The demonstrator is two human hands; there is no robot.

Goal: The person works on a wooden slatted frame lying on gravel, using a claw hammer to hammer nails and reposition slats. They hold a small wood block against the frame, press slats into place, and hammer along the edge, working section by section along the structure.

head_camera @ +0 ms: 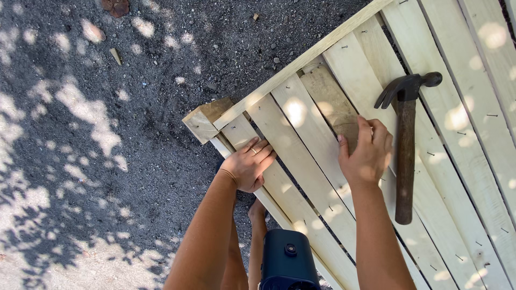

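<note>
The left hand (249,165) lies flat and open on a slat of the wooden pallet (457,161); the right hand (366,153) grips a short loose board (328,99). The claw hammer (406,142) rests just beside it. If jolted, the hammer could slide off; protruding nails may snag fingers.

We see our left hand (249,164) lying flat, fingers spread, on a pale slat of the wooden slatted panel (473,177). Our right hand (367,152) grips the end of a short loose board (331,102) resting across the slats. A claw hammer (406,140) lies just beside that hand, head pointing away from us. Dark gravel ground (97,134) stretches to the left.
</note>
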